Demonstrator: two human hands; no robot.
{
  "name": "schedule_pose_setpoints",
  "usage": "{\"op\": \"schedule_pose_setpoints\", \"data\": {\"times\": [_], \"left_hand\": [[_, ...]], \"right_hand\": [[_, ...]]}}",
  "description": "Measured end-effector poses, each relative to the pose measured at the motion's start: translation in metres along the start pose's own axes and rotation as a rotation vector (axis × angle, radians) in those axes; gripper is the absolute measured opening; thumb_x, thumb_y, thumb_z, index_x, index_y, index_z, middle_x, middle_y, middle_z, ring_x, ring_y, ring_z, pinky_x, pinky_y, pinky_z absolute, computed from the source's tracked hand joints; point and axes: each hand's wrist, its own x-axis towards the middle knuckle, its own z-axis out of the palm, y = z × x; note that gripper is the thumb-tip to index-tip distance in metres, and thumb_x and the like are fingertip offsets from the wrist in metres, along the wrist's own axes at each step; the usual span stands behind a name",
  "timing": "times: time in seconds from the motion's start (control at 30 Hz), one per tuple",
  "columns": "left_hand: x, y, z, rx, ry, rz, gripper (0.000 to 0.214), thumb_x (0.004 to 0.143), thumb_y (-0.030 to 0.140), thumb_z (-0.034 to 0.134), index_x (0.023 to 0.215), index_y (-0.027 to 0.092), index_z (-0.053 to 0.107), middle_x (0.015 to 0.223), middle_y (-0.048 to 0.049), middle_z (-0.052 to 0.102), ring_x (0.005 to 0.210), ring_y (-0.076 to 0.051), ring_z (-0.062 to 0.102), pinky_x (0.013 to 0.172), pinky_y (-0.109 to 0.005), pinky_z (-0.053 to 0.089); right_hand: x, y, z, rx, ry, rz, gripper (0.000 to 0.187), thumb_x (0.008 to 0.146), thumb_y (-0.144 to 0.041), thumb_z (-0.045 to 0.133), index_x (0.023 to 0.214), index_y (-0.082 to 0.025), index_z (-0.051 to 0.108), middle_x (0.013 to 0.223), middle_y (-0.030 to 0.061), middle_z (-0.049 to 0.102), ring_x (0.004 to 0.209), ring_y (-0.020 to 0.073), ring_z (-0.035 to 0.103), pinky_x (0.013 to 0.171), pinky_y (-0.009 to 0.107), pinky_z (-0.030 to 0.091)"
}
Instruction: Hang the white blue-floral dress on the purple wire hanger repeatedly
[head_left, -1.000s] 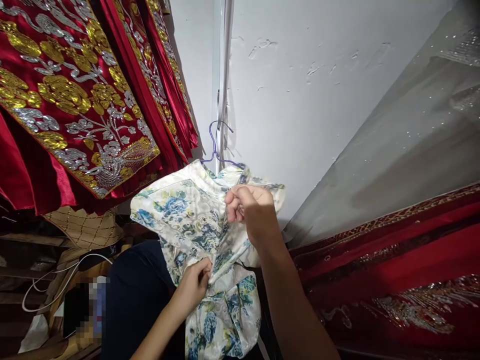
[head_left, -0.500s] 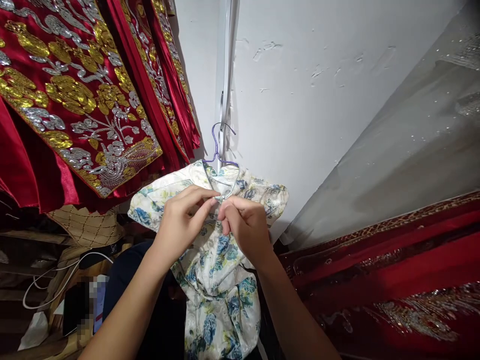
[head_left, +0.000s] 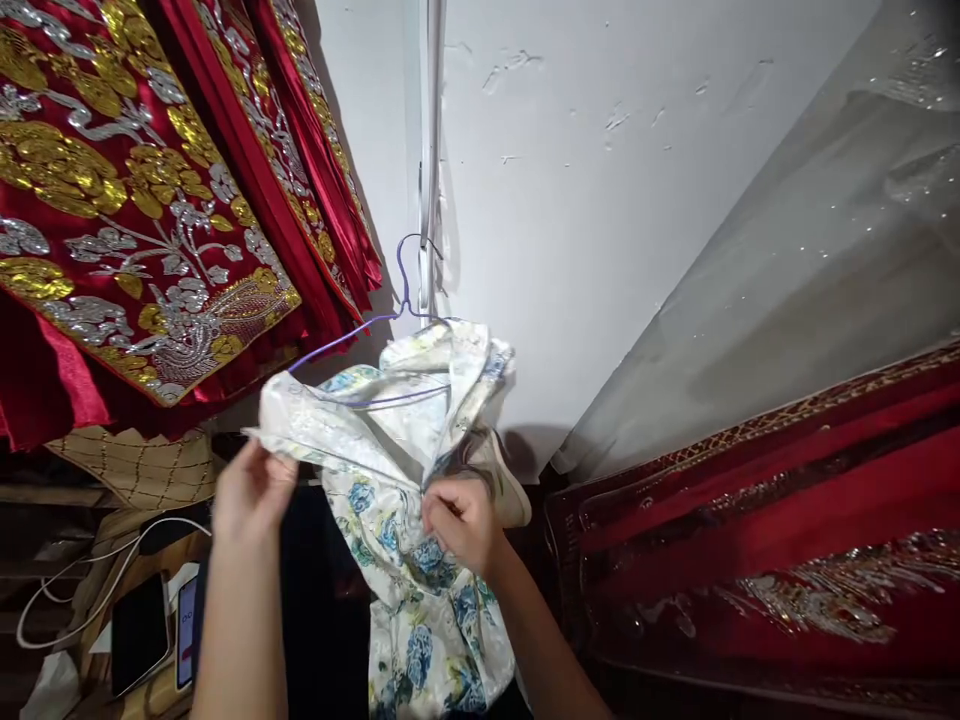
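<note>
A white dress with blue and green floral print [head_left: 420,640] hangs partly on a purple wire hanger [head_left: 337,342], its front opened wide at the neck. My left hand [head_left: 255,485] pinches the edge of the dress on the left and holds it out below the hanger's left arm, which is bare. My right hand [head_left: 461,515] is closed on the front opening near the chest. The hanger's right arm is mostly covered by the cloth.
Red garments with gold and silver sequins [head_left: 172,180] hang at upper left. Behind is a white wall [head_left: 570,200] with a metal pole [head_left: 429,130]. Sheer sparkly fabric [head_left: 750,300] and red embroidered cloth [head_left: 810,520] are at right. Phones [head_left: 141,630] and a white cable [head_left: 45,590] lie lower left.
My left hand has moved left and down, pulling the dress open and off the hanger's left arm. My right hand has moved lower. The neckline now gapes, and the view has shifted slightly.
</note>
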Motion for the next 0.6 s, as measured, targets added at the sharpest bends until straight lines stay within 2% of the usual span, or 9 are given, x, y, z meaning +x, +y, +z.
{"op": "schedule_pose_setpoints", "data": {"times": [0.1, 0.17, 0.27, 0.33, 0.4, 0.43, 0.47, 0.5, 0.6], "left_hand": [[-0.017, -0.050, -0.019, 0.132, -0.075, -0.149, 0.009, 0.073, 0.016, 0.073, 0.076, 0.013, 0.065, 0.068, -0.0011, 0.066, 0.057, -0.009, 0.056, 0.055, -0.018, 0.050], [-0.042, -0.077, -0.024, 0.235, -0.165, -0.242, 0.023, 0.063, 0.017, 0.082, 0.081, 0.012, 0.070, 0.077, -0.0053, 0.071, 0.061, -0.014, 0.060, 0.055, -0.023, 0.051], [-0.073, -0.091, -0.029, 0.433, -0.478, -0.338, 0.027, 0.066, 0.030, 0.084, 0.085, 0.014, 0.072, 0.084, -0.0069, 0.072, 0.074, -0.020, 0.065, 0.069, -0.029, 0.053], [-0.082, -0.083, -0.034, 0.520, -0.628, -0.282, 0.025, 0.077, 0.038, 0.077, 0.085, 0.016, 0.071, 0.086, -0.0051, 0.070, 0.082, -0.020, 0.063, 0.078, -0.029, 0.050], [-0.082, -0.064, -0.038, 0.528, -0.599, -0.163, 0.023, 0.082, 0.040, 0.074, 0.088, 0.018, 0.069, 0.087, -0.0034, 0.066, 0.085, -0.018, 0.059, 0.079, -0.026, 0.047], [-0.082, -0.053, -0.040, 0.506, -0.555, -0.116, 0.023, 0.083, 0.040, 0.073, 0.090, 0.019, 0.068, 0.087, -0.0027, 0.063, 0.083, -0.017, 0.057, 0.076, -0.024, 0.045], [-0.082, -0.042, -0.040, 0.465, -0.519, -0.086, 0.023, 0.083, 0.040, 0.073, 0.091, 0.020, 0.066, 0.086, -0.0020, 0.061, 0.080, -0.016, 0.055, 0.073, -0.023, 0.044], [-0.085, -0.032, -0.039, 0.410, -0.501, -0.071, 0.024, 0.083, 0.041, 0.072, 0.092, 0.021, 0.065, 0.085, -0.0016, 0.060, 0.076, -0.015, 0.053, 0.069, -0.022, 0.043], [-0.109, -0.014, -0.024, 0.265, -0.594, -0.054, 0.025, 0.085, 0.044, 0.070, 0.087, 0.021, 0.060, 0.088, -0.0030, 0.061, 0.074, -0.016, 0.054, 0.068, -0.025, 0.044]], "right_hand": [[-0.019, 0.002, 0.008, 0.013, 0.058, 0.007, 0.024, 0.076, -0.015, 0.052, 0.052, -0.017, 0.056, 0.043, -0.0046, 0.044, 0.039, 0.0077, 0.038, 0.042, 0.022, 0.025], [-0.030, 0.006, 0.008, 0.060, 0.103, 0.031, 0.025, 0.075, -0.017, 0.051, 0.051, -0.017, 0.057, 0.039, -0.0047, 0.042, 0.036, 0.0075, 0.035, 0.041, 0.022, 0.024], [-0.045, 0.011, -0.001, 0.193, 0.054, 0.083, 0.031, 0.077, -0.025, 0.054, 0.047, -0.017, 0.056, 0.034, -0.0048, 0.040, 0.030, 0.0066, 0.031, 0.038, 0.022, 0.022], [-0.054, 0.007, -0.012, 0.216, -0.176, 0.207, 0.034, 0.079, -0.031, 0.060, 0.048, -0.016, 0.059, 0.035, -0.0048, 0.041, 0.029, 0.0061, 0.031, 0.036, 0.021, 0.022], [-0.063, -0.001, -0.025, 0.172, -0.449, 0.349, 0.034, 0.085, -0.039, 0.063, 0.062, -0.014, 0.069, 0.038, -0.0046, 0.046, 0.032, 0.0063, 0.034, 0.039, 0.020, 0.025], [-0.066, -0.006, -0.030, 0.147, -0.518, 0.393, 0.037, 0.090, -0.044, 0.059, 0.076, -0.014, 0.074, 0.042, -0.0038, 0.050, 0.035, 0.0070, 0.037, 0.042, 0.020, 0.029], [-0.067, -0.011, -0.035, 0.131, -0.507, 0.404, 0.043, 0.095, -0.050, 0.053, 0.089, -0.014, 0.075, 0.047, -0.0025, 0.055, 0.039, 0.0080, 0.041, 0.046, 0.021, 0.033], [-0.067, -0.015, -0.038, 0.121, -0.427, 0.383, 0.051, 0.098, -0.056, 0.045, 0.098, -0.014, 0.074, 0.053, -0.0007, 0.059, 0.044, 0.0092, 0.045, 0.049, 0.022, 0.036], [-0.059, -0.022, -0.036, 0.041, -0.057, 0.265, 0.062, 0.099, -0.066, 0.033, 0.103, -0.016, 0.070, 0.076, 0.0054, 0.066, 0.062, 0.0143, 0.055, 0.061, 0.027, 0.044]]}}
